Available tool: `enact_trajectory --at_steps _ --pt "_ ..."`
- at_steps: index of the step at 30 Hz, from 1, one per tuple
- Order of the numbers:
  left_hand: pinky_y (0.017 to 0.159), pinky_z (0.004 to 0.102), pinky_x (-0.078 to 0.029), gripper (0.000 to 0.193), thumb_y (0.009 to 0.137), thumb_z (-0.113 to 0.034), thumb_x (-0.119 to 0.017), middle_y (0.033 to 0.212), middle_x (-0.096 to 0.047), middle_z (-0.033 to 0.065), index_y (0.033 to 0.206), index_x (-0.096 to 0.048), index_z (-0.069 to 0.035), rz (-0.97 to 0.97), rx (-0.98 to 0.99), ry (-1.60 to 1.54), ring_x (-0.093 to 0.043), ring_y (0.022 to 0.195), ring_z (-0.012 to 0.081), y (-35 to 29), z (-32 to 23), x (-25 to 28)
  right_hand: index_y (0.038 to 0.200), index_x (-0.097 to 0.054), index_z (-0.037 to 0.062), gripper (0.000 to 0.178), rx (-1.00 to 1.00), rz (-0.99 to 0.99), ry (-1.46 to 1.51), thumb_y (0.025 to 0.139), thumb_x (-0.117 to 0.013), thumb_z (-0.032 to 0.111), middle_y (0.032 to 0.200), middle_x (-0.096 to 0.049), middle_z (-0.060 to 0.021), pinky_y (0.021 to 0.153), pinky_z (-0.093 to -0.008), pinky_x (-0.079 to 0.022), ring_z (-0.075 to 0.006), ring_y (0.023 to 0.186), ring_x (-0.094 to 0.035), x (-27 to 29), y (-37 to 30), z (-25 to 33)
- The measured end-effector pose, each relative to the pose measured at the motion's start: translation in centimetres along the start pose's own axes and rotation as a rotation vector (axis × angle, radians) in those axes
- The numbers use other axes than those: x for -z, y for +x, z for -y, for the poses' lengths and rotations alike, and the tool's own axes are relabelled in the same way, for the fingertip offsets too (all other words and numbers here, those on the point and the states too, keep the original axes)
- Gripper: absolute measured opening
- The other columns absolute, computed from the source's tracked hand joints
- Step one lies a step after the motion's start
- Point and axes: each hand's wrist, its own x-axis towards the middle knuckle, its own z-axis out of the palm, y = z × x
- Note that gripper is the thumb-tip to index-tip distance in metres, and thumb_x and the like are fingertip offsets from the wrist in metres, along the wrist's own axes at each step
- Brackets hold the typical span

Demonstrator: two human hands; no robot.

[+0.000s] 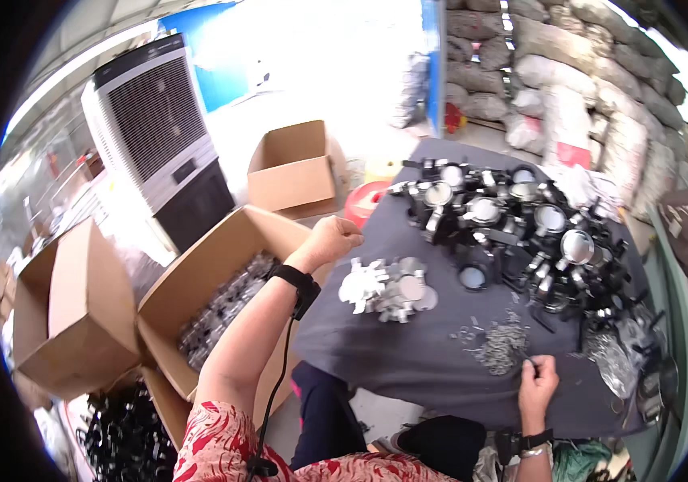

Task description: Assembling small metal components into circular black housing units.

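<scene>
My left hand is held over the table's left edge, beside an open cardboard box, its fingers curled inward; whatever they hold, if anything, is hidden. My right hand is low over the table's near right part, thumb and forefinger pinched together, and what is between them is too small to name. Just beyond it lies a heap of small grey metal pieces. Between my hands sits a pile of flat, round silver parts with tabs. Farther back, a large heap of black parts with round silver faces covers the table.
The dark cloth-covered table fills the middle. At left, a cardboard box holds clear-wrapped parts; other boxes stand around it. Behind them rises an air cooler. Stacked sacks line the back right. Plastic bags lie at the table's right.
</scene>
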Motion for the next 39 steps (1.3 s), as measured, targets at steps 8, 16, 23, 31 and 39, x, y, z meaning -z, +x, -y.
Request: enact_trajectory --at_steps 8,16,23,31,39 --pt "0.05 0.0239 -0.045 0.02 0.085 -0.018 -0.061 0.064 -0.062 0.0033 0.081 -0.067 0.0 -0.39 0.841 -0.067 -0.058 0.058 0.009 -31.9 12.2 16.4 0.094 -0.049 -0.0001 0.005 0.026 0.009 -0.012 0.091 -0.052 0.004 0.082 -0.048 -0.001 0.061 -0.0219 -0.04 -0.0076 0.07 -0.046 2.6 0.8 -6.4" --pt "0.07 0.0494 -0.05 0.022 0.071 -0.019 -0.06 0.075 -0.065 0.024 0.073 -0.067 0.002 -0.305 1.365 0.958 -0.064 0.076 0.0423 -81.5 20.4 16.3 0.098 -0.053 -0.0016 0.011 -0.056 0.024 0.032 0.087 -0.053 -0.002 0.083 -0.051 -0.0023 0.063 -0.0231 -0.041 -0.0082 0.072 -0.046 0.5 0.5 -2.3" --pt "0.092 0.0377 -0.048 0.043 0.062 -0.023 -0.075 0.101 -0.068 0.0166 0.098 -0.069 -0.002 0.134 1.567 0.6 -0.064 0.098 0.0318 -83.7 26.7 8.1 0.099 -0.059 -0.0021 0.023 0.134 0.322 -0.895 0.08 -0.062 0.01 0.099 -0.059 -0.021 0.075 -0.0466 -0.045 -0.0391 0.086 -0.056 0.7 4.5 7.4" --pt "0.09 0.0397 -0.049 0.029 0.071 -0.018 -0.06 0.106 -0.064 0.0233 0.093 -0.07 -0.001 -0.051 1.681 0.615 -0.061 0.103 0.0348 -77.0 21.7 8.9 0.1 -0.06 0.0008 0.017 0.755 0.739 -0.337 0.085 -0.055 0.007 0.124 -0.052 -0.0222 0.098 -0.0408 -0.039 -0.0368 0.116 -0.049 -16.0 12.3 12.8" --pt "0.063 0.0344 -0.054 0.021 0.063 -0.005 -0.061 0.075 -0.067 0.0212 0.082 -0.07 0.001 -0.867 1.568 0.446 -0.067 0.063 0.028 -72.6 12.6 13.8 0.094 -0.06 -0.004 0.025 0.592 1.19 -0.402 0.089 -0.051 0.019 0.103 -0.062 -0.0257 0.099 -0.0417 -0.038 -0.0384 0.104 -0.057 -28.9 16.0 11.8"
